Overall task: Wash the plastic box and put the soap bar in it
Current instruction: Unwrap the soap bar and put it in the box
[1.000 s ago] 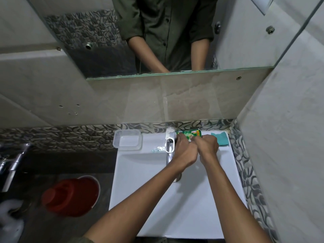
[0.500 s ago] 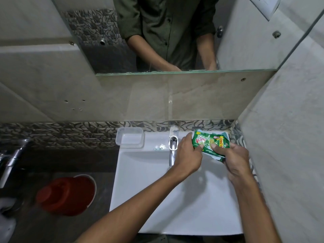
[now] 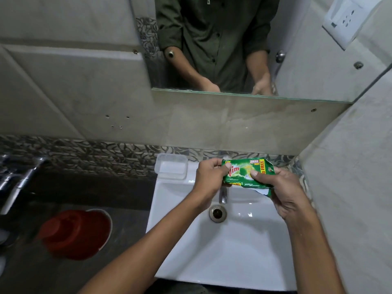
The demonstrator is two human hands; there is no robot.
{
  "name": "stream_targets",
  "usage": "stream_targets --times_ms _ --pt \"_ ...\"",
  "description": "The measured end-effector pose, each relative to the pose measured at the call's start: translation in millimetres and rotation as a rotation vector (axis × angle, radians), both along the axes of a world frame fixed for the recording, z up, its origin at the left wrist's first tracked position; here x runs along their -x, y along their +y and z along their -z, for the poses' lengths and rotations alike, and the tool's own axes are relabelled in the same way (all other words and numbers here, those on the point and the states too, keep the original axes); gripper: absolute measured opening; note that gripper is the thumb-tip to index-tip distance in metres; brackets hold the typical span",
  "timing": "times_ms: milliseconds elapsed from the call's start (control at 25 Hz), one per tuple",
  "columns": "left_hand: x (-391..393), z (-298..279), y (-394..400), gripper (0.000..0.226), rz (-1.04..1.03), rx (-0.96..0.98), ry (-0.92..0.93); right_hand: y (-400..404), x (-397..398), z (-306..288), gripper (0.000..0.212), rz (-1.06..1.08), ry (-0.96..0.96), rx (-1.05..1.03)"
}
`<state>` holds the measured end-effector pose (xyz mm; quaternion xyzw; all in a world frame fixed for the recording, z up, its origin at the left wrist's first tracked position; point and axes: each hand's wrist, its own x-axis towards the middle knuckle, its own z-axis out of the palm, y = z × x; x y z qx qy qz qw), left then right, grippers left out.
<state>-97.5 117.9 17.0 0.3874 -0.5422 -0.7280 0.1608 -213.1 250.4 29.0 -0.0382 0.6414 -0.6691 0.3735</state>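
A green wrapped soap bar [image 3: 244, 174] is held above the back of the white sink [image 3: 233, 251]. My left hand [image 3: 209, 177] grips its left end and my right hand [image 3: 282, 194] grips its right end, thumb on the front. The wrapper is torn at the lower right corner. A clear plastic box [image 3: 171, 166] sits empty on the sink's back left corner, apart from both hands.
The chrome tap [image 3: 223, 195] pokes out below the soap, above the drain [image 3: 217, 213]. A red bucket with a mug [image 3: 74, 234] stands on the dark floor at left. Wall taps [image 3: 19, 179] at far left. A mirror hangs above; a wall is close on the right.
Both hands lifted the soap packet off the sink's back ledge and brought it nearer, over the tap. The right hand shifted to the packet's right end.
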Motion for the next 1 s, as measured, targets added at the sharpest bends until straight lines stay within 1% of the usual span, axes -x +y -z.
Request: stream_targets --times_ms 160,280,360,440,480,600,680,840,1000 --pt "-35.3 1.2 -38.1 0.017 0.032 -0.118 0.029 -36.0 -18.5 -3.5 0.036 -0.101 0.034 -0.041" --pt "-60.6 8.3 -68.1 0.014 0.027 -0.153 0.038 -73.5 -34.1 0.3 0.024 -0.146 0.073 -0.092" --pt "-72.3 17.0 -86.3 0.015 -0.094 -0.076 0.004 -98.8 -43.9 7.5 0.014 -0.111 0.115 -0.145" --pt "-85.2 28.9 -103.7 0.015 -0.276 0.011 -0.047 -121.9 -54.8 18.7 0.011 -0.062 0.175 -0.216" --pt "-91.0 34.7 -110.8 0.015 -0.335 0.027 -0.068 -132.5 -60.0 24.4 0.011 -0.037 0.227 -0.267" --pt "-102.7 48.0 -122.9 0.012 -0.371 -0.019 -0.087 -160.8 -74.7 39.3 0.008 -0.004 0.41 -0.404" --pt "-103.8 50.4 -125.5 0.015 -0.367 -0.056 -0.068 -177.1 -83.0 48.2 0.007 -0.033 0.502 -0.455" --pt "-102.1 51.2 -130.3 0.017 -0.364 -0.124 -0.011 -205.3 -99.1 67.4 0.022 -0.081 0.572 -0.529" --pt "-104.7 47.4 -132.0 0.013 -0.351 -0.174 0.023 -220.2 -108.5 71.9 0.023 -0.177 0.569 -0.531"
